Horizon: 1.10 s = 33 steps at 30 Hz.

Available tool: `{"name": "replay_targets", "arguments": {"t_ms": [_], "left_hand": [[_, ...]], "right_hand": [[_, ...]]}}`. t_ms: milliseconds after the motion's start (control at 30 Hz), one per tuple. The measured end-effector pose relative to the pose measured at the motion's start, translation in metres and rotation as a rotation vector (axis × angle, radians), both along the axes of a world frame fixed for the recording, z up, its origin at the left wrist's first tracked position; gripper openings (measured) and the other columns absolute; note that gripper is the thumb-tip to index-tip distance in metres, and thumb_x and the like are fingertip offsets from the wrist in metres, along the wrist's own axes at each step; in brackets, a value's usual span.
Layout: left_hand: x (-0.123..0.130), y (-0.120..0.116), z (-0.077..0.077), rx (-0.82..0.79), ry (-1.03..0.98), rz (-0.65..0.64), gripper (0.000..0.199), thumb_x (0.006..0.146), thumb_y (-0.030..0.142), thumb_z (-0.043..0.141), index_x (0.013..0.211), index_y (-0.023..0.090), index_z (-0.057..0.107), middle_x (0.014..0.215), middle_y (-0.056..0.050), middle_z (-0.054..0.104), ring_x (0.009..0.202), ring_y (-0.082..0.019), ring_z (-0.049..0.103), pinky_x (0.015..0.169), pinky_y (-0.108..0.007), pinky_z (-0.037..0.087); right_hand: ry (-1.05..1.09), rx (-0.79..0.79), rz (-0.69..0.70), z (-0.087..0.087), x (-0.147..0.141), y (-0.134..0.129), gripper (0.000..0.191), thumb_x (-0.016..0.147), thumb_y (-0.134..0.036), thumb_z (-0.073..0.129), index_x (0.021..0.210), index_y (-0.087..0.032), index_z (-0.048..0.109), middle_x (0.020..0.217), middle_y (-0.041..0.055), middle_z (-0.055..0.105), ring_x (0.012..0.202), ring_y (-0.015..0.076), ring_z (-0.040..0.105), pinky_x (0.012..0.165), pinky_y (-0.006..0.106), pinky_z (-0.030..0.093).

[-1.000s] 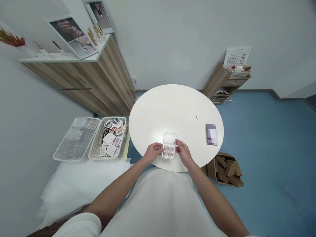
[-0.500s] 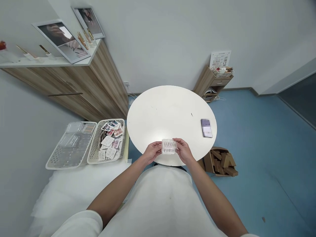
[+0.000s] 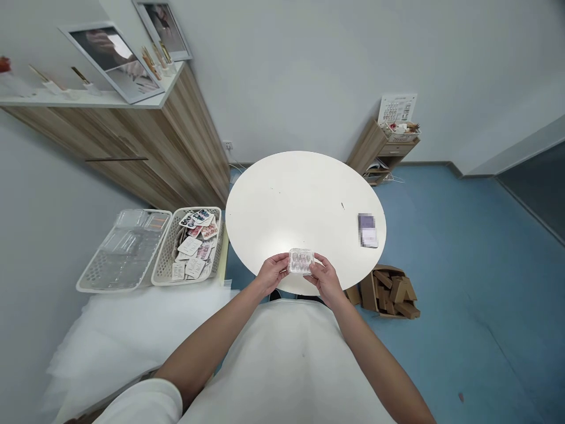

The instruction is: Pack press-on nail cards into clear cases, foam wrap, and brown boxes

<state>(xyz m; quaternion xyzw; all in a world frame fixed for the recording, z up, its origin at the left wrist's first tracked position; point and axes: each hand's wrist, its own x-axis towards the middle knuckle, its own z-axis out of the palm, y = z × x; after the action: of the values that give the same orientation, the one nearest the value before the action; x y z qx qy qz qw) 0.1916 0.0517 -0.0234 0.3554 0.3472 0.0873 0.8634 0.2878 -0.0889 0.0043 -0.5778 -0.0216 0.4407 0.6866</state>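
Note:
A small clear plastic box of press-on nails (image 3: 301, 261) is held up between my two hands, above the near edge of the white oval table (image 3: 300, 188). Inside it, several nails lie in two rows. My left hand (image 3: 272, 273) grips the box's left side, thumb and fingers closed on its edge. On the other side, my right hand (image 3: 325, 279) holds the right edge, with the thumb near the lower right corner. Whether the lid is fully closed I cannot tell.
A basket of printed cards (image 3: 193, 247) and a basket of clear boxes (image 3: 126, 250) stand left. White wrapping sheets (image 3: 136, 335) lie below them. A purple-and-white stack (image 3: 368, 230) rests at the table's right. A carton of brown boxes (image 3: 391, 291) sits on the floor.
My right hand's fingers have shifted on the box, the thumb now lower on its right edge. The view has moved slightly. Both hands keep hold.

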Motion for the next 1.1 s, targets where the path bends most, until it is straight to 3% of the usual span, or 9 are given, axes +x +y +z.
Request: {"name": "replay_targets", "arguments": {"t_ms": [267,400,533,867,1100], "left_hand": [[0.013,-0.017,0.005,0.073,0.026,0.058,0.033,0.068,0.039,0.067,0.091,0.016,0.065,0.088,-0.007,0.064,0.075,-0.012,0.058,0.072,-0.027,0.047],[0.014,-0.028,0.008,0.238,0.101,-0.039,0.044,0.069,0.045,0.064,0.104,0.019,0.061,0.094,-0.007,0.064,0.082,-0.015,0.059,0.073,-0.028,0.045],[0.017,-0.041,0.005,0.350,0.171,-0.118,0.050,0.066,0.044,0.067,0.107,0.017,0.060,0.080,-0.007,0.066,0.077,-0.016,0.061,0.072,-0.028,0.043],[0.022,-0.061,-0.012,0.453,0.277,-0.022,0.039,0.065,0.042,0.067,0.091,0.013,0.061,0.062,-0.002,0.062,0.058,-0.012,0.055,0.065,-0.027,0.042],[0.015,-0.053,-0.006,0.551,0.397,0.045,0.045,0.073,0.039,0.058,0.113,0.019,0.053,0.075,-0.003,0.066,0.070,-0.016,0.059,0.067,-0.027,0.042]], "right_hand": [[-0.012,-0.042,0.015,-0.004,0.023,-0.006,0.049,0.062,-0.033,0.070,0.106,-0.025,0.051,0.093,0.0033,0.063,0.088,0.0183,0.061,0.080,0.038,0.051],[-0.025,-0.056,0.033,-0.005,0.037,-0.009,0.050,0.062,-0.035,0.069,0.107,-0.025,0.050,0.098,0.0039,0.063,0.091,0.0186,0.060,0.079,0.037,0.051],[-0.012,-0.053,0.075,-0.009,0.050,-0.015,0.049,0.062,-0.034,0.070,0.106,-0.025,0.049,0.099,0.0040,0.062,0.092,0.0184,0.060,0.080,0.036,0.050],[-0.002,-0.083,0.233,-0.026,0.070,-0.019,0.051,0.060,-0.037,0.070,0.104,-0.024,0.047,0.095,0.0036,0.062,0.084,0.0180,0.062,0.076,0.037,0.050],[-0.036,-0.124,0.303,-0.033,0.064,0.007,0.045,0.064,-0.036,0.066,0.103,-0.024,0.049,0.102,0.0053,0.061,0.086,0.0186,0.061,0.080,0.039,0.048]]}}
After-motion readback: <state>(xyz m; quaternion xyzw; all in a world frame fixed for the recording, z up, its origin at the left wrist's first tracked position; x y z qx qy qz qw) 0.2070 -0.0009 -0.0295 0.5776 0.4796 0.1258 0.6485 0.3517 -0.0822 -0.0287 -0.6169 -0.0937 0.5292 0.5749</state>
